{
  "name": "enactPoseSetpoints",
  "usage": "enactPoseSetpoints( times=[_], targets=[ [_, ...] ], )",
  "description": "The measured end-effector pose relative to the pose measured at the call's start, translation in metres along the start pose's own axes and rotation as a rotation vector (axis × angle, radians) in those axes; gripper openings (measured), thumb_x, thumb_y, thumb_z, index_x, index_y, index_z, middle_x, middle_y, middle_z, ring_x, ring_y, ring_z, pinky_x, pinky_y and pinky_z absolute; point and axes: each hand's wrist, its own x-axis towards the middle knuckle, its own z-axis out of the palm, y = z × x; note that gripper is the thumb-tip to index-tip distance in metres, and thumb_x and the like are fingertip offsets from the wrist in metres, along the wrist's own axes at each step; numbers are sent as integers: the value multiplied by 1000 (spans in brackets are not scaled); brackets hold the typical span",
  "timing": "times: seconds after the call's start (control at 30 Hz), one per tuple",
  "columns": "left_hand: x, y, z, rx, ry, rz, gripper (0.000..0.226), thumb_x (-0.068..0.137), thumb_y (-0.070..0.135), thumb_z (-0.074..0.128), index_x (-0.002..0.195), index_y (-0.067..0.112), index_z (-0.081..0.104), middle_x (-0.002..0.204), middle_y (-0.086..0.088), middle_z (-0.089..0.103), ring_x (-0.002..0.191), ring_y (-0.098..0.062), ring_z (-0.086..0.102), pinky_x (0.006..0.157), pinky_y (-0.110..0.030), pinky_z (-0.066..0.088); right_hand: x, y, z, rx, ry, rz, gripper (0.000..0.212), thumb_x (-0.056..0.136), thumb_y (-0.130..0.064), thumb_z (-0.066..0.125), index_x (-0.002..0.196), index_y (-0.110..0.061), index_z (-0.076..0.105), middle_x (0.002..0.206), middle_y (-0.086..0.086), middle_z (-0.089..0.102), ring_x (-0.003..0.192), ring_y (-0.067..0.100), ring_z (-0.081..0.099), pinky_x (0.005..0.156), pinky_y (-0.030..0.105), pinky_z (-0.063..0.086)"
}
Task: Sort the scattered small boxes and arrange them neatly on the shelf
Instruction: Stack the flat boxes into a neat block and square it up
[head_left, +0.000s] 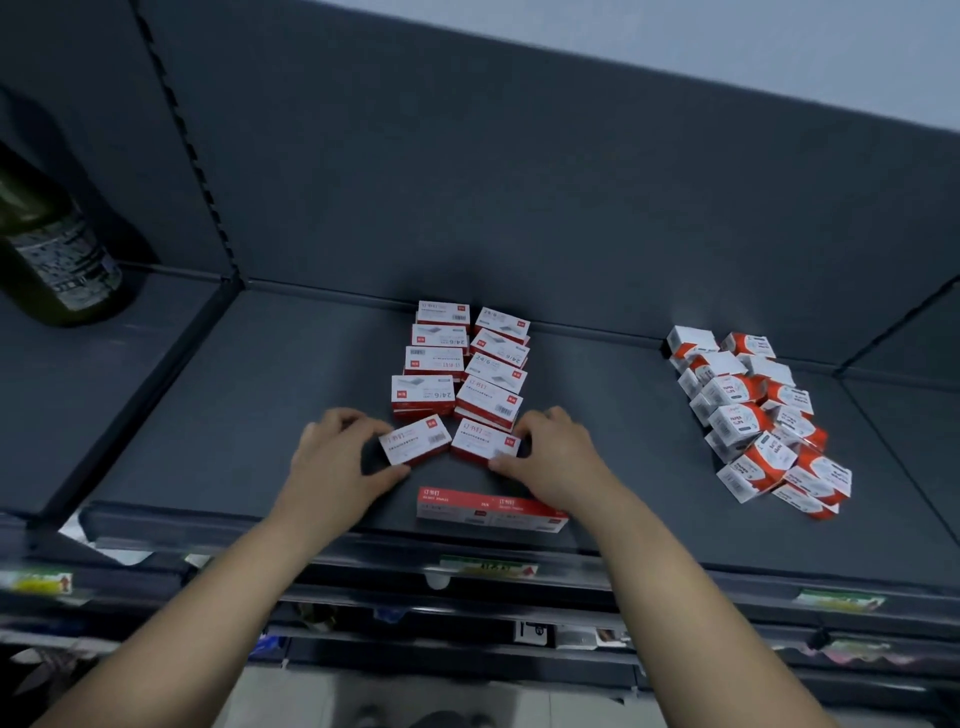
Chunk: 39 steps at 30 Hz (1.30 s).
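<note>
Two columns of white-and-red staple boxes (457, 358) run back along the dark grey shelf (260, 389). My left hand (340, 457) grips the front box of the left column (415, 440), which lies askew. My right hand (553, 454) grips the front box of the right column (485, 441). A longer red-and-white carton (491, 509) lies flat near the shelf's front edge, partly under my right wrist. A loose pile of paper-clip boxes (758, 421) sits on the right side of the shelf.
A dark green bottle (57, 249) stands on the neighbouring shelf section at the left. Price-tag rails (488, 566) run along the shelf's front edge, with lower shelves below. The shelf's back panel rises behind the boxes.
</note>
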Motion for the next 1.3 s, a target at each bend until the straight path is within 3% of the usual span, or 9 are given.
enactPoseSetpoints(
  times=[0.17, 0.27, 0.43, 0.5, 0.6, 0.73, 1.03, 1.17, 1.3],
  targets=[
    [2, 7, -9, -341, -65, 53, 35, 82, 16, 77, 107, 34, 60, 102, 21, 67, 95, 5, 61, 81, -8, 43, -5, 2, -8, 161, -17, -30, 35, 82, -35, 76, 100, -26, 47, 100, -13, 57, 95, 11, 57, 83, 31, 50],
    [7, 13, -10, -559, -107, -13, 39, 82, 5, 75, 111, 28, 60, 100, 11, 73, 94, -3, 67, 87, -16, 50, -11, 5, -11, 424, -15, -64, 30, 84, -25, 75, 101, -26, 50, 98, -12, 64, 89, 5, 62, 71, 19, 45],
    [12, 28, -20, -820, -120, -32, 42, 84, -2, 70, 114, 26, 61, 105, 2, 75, 103, -16, 68, 93, -33, 53, -22, 16, -18, 786, 84, -112, 27, 86, -9, 72, 102, -24, 56, 98, -3, 75, 92, 12, 69, 88, 34, 55],
    [11, 38, -28, -897, -133, -3, 43, 85, -6, 67, 115, 23, 60, 105, 1, 75, 101, -16, 69, 83, -28, 56, -29, 18, -23, 897, 119, -142, 26, 87, -3, 70, 102, -20, 55, 96, -1, 76, 89, 12, 69, 87, 35, 56],
    [8, 55, -39, -969, -136, 57, 42, 86, -10, 62, 116, 18, 59, 105, -4, 75, 94, -13, 68, 73, -21, 55, -42, 16, -32, 1039, 158, -205, 26, 89, 4, 63, 102, -15, 51, 88, 0, 76, 79, 7, 66, 73, 22, 54],
    [4, 72, -51, -1007, -157, 99, 40, 87, -10, 60, 117, 17, 60, 106, -7, 74, 95, -15, 68, 73, -22, 56, -56, 13, -43, 1133, 230, -268, 25, 91, 7, 58, 105, -11, 49, 93, 5, 75, 76, 7, 64, 69, 20, 52],
    [2, 85, -51, -954, -168, 149, 27, 89, -6, 60, 105, 15, 59, 98, -4, 75, 87, -14, 68, 77, -26, 58, -66, 18, -51, 1116, 251, -303, 26, 91, 7, 57, 105, -13, 47, 94, 1, 75, 83, 11, 66, 73, 21, 55],
    [8, 77, -41, -818, -174, 165, 25, 87, -2, 65, 98, 19, 58, 96, 5, 75, 90, -8, 70, 82, -24, 56, -63, 18, -46, 801, 245, -313, 36, 90, 0, 65, 112, -28, 60, 103, -9, 70, 99, 6, 66, 88, 23, 54],
    [19, 64, -27, -654, -256, 166, 31, 87, 1, 67, 100, 28, 61, 100, 10, 73, 98, -6, 68, 87, -25, 54, -49, 20, -34, 526, 168, -238, 27, 91, -12, 66, 109, -32, 66, 104, -20, 67, 98, -4, 61, 84, 11, 47]
  ],
)
